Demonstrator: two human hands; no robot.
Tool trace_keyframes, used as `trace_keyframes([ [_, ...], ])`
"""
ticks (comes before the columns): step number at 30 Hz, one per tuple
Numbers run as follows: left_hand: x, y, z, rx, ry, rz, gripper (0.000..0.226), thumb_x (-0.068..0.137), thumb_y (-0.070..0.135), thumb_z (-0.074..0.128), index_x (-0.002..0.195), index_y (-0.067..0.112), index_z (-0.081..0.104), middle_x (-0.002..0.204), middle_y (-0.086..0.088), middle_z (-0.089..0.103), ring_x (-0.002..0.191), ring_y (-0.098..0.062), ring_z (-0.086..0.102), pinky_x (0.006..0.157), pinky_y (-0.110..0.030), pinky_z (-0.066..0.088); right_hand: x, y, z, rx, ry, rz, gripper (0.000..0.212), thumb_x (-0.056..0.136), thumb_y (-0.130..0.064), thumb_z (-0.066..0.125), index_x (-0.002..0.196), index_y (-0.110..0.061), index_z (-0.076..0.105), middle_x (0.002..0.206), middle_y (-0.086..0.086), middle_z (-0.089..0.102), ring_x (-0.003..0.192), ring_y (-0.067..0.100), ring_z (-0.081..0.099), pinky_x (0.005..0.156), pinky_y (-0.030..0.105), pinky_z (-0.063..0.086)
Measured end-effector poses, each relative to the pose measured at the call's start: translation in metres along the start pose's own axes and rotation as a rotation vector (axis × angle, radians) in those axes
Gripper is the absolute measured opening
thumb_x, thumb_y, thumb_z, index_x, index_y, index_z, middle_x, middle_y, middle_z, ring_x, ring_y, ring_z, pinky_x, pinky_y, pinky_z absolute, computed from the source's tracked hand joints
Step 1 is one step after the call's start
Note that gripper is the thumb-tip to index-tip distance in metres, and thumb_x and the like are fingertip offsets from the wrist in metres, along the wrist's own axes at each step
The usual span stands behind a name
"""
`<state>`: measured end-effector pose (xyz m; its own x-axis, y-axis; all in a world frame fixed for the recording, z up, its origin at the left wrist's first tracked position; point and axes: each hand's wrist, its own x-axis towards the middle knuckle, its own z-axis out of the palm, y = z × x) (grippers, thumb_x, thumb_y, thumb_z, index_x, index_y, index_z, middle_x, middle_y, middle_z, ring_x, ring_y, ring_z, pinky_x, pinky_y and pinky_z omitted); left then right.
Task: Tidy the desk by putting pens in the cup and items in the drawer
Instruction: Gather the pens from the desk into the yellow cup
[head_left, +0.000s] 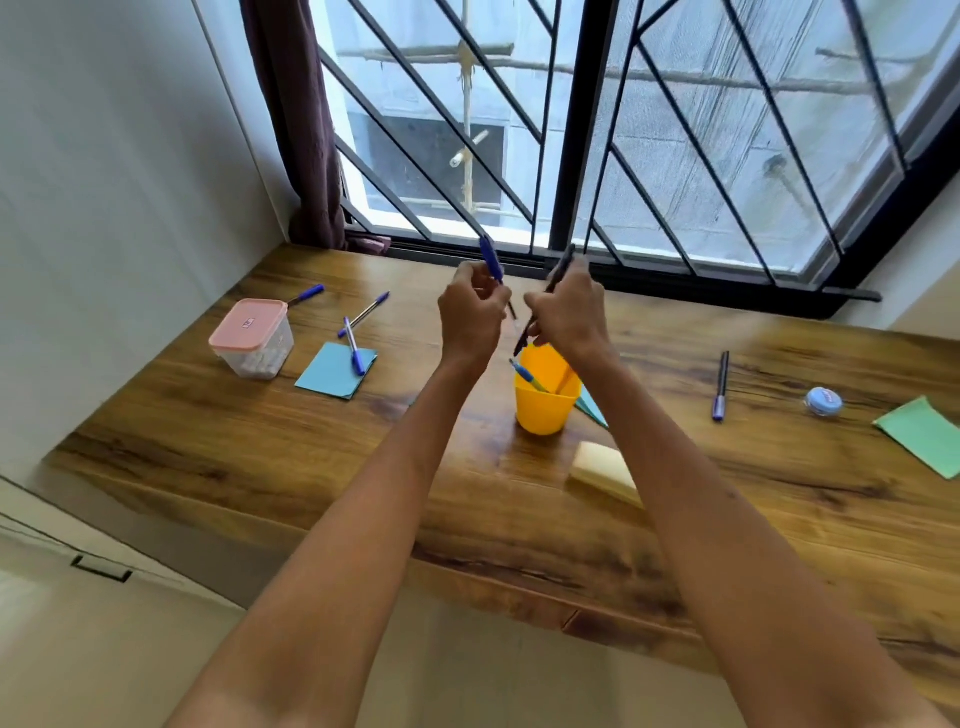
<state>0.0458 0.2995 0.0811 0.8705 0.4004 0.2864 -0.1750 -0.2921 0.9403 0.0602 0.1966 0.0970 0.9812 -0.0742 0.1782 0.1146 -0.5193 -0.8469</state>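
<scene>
A yellow cup (544, 402) stands mid-desk with a blue pen (525, 375) leaning inside it. My left hand (471, 317) is raised just left of the cup and grips a blue pen (491, 258) that points up. Above the cup's rim my right hand (569, 312) holds a dark pen (556, 280), tip slanting down toward the opening. Three blue pens lie at the left: one (307, 293) behind the box, one (367, 312) farther right, one (354, 347) on a blue paper (332, 371). A dark marker (721, 385) rests at the right.
A clear box with a pink lid (252, 338) stands at the left of the wooden desk (311, 467). Yellow sticky notes (602, 470) lie in front of the cup, a teal paper (592, 405) beside it. A small blue round case (823, 401) and a green paper (924, 436) sit at the right. A drawer front (613, 626) shows under the desk edge.
</scene>
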Motion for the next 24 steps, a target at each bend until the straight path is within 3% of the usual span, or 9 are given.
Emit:
trace_keyframes([
  [4, -0.001, 0.001, 0.021, 0.199, -0.209, 0.015, 0.028, 0.081, 0.002, 0.065, 0.109, 0.0, 0.06, 0.096, -0.016, 0.068, 0.087, -0.025, 0.065, 0.079, -0.033, 0.053, 0.006, 0.022, -0.015, -0.171, -0.063, 0.027, 0.03, 0.083, -0.017, 0.06, 0.105, -0.008, 0.043, 0.094, 0.023, 0.065, 0.081, 0.043, 0.067, 0.071, 0.054, 0.056],
  [8, -0.008, -0.017, 0.034, 0.418, -0.343, -0.073, 0.022, 0.078, 0.009, 0.065, 0.099, 0.003, 0.066, 0.096, -0.017, 0.069, 0.097, -0.03, 0.063, 0.084, -0.036, 0.051, 0.009, 0.042, -0.014, -0.217, -0.196, 0.103, 0.009, 0.084, -0.016, 0.051, 0.079, -0.008, 0.048, 0.078, 0.024, 0.067, 0.069, 0.04, 0.069, 0.066, 0.052, 0.058],
  [12, -0.007, -0.032, 0.036, 0.567, -0.375, -0.115, 0.031, 0.078, 0.017, 0.063, 0.109, 0.012, 0.065, 0.104, -0.011, 0.069, 0.117, -0.03, 0.046, 0.098, -0.04, 0.041, 0.012, 0.046, -0.016, -0.281, -0.32, 0.119, 0.015, 0.086, -0.01, 0.061, 0.075, -0.001, 0.058, 0.072, 0.021, 0.07, 0.059, 0.03, 0.071, 0.063, 0.044, 0.061],
  [15, 0.0, -0.034, 0.033, 0.517, -0.286, -0.113, 0.03, 0.081, 0.021, 0.06, 0.11, 0.016, 0.066, 0.103, -0.004, 0.07, 0.117, -0.027, 0.045, 0.098, -0.039, 0.037, 0.02, 0.048, -0.016, -0.296, -0.28, 0.084, 0.02, 0.079, -0.02, 0.073, 0.081, -0.006, 0.059, 0.082, 0.02, 0.07, 0.07, 0.032, 0.071, 0.069, 0.047, 0.059],
  [18, 0.009, -0.036, 0.024, 0.335, -0.099, -0.19, 0.021, 0.085, 0.016, 0.054, 0.101, 0.017, 0.067, 0.1, -0.006, 0.069, 0.11, -0.027, 0.051, 0.094, -0.041, 0.044, 0.028, 0.035, -0.015, -0.325, -0.164, -0.028, 0.028, 0.078, -0.027, 0.073, 0.097, -0.009, 0.065, 0.097, 0.015, 0.069, 0.091, 0.031, 0.066, 0.08, 0.039, 0.054],
  [21, 0.02, -0.042, 0.009, 0.207, 0.084, -0.257, 0.013, 0.089, 0.011, 0.054, 0.093, 0.015, 0.066, 0.096, -0.008, 0.068, 0.098, -0.028, 0.062, 0.083, -0.034, 0.052, 0.03, 0.011, -0.005, -0.201, -0.071, -0.184, 0.011, 0.08, -0.02, 0.069, 0.084, -0.009, 0.069, 0.085, 0.013, 0.072, 0.078, 0.03, 0.068, 0.074, 0.039, 0.055],
  [24, 0.031, -0.061, -0.009, 0.205, 0.145, -0.294, 0.017, 0.092, 0.005, 0.053, 0.104, 0.005, 0.065, 0.103, -0.011, 0.068, 0.096, -0.023, 0.064, 0.081, -0.03, 0.051, 0.019, -0.003, 0.028, -0.104, -0.24, -0.242, 0.007, 0.08, -0.003, 0.064, 0.078, -0.004, 0.07, 0.074, 0.016, 0.071, 0.065, 0.029, 0.069, 0.066, 0.042, 0.057],
])
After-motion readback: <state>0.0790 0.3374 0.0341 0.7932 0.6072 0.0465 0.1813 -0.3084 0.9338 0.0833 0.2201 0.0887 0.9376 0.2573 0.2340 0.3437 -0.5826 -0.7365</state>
